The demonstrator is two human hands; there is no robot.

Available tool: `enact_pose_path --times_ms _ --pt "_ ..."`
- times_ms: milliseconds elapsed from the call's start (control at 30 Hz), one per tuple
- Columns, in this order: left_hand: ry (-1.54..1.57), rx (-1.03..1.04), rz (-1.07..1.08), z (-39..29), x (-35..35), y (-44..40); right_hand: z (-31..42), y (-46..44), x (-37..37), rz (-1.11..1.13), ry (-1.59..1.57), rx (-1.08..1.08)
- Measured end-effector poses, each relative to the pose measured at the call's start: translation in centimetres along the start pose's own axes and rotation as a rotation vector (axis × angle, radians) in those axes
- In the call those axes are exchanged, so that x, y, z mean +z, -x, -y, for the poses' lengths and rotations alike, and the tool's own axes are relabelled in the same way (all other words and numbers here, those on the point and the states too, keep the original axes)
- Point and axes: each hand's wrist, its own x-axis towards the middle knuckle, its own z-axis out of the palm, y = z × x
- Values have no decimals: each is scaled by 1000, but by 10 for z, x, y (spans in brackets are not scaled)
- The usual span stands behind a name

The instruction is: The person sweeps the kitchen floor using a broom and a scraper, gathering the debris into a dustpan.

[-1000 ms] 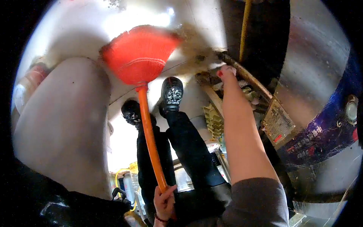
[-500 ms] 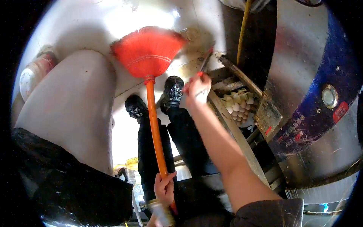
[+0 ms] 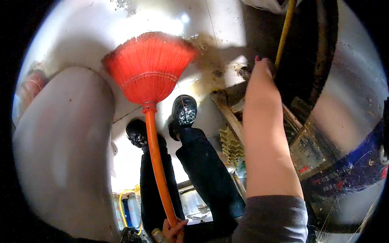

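Note:
An orange-red broom stands out in front of me, its bristles fanned over the pale floor. My left hand is closed round the lower end of its orange handle, at the bottom edge of the view. Beside that wrist shows a small pale-yellow thing that I cannot make out. My right arm reaches far forward, and my right hand is by a dark recess and a yellow pole. Its fingers look bent, with a speck of red at their tips; the forearm hides most of what they grip.
A large pale rounded container stands on the left. Egg trays sit by a wooden frame under my right arm. A big metal drum with a blue band is on the right. Brown dirt marks the floor.
My right hand has moved forward and right; the slim red-handled tool it held is now mostly hidden. My view has shifted, and the eggs are covered by my arm. The left hand stays on the broom.

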Motion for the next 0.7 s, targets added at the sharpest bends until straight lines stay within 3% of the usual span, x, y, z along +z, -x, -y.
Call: enact_pose_path --times_ms 67,133,167,333,433,533,600,700 --pt "-98 115 5 2 3 -5 3 -17 -12 37 -180 27" --pt "200 -311 -83 -7 8 -4 4 -18 -26 78 -296 45" --pt "192 -319 -76 -13 6 -1 2 -13 -31 109 -340 57" --pt "-67 -150 121 -33 3 -10 1 63 -22 385 -542 121" --pt "73 -31 2 -31 11 -13 17 169 -3 429 -140 217" --pt "-3 -11 18 -34 8 -13 20 274 -37 641 -199 201" --pt "16 -76 42 -43 8 -15 23 294 -40 605 -164 59" --pt "-13 -90 3 -42 10 -17 4 229 10 325 -83 13"
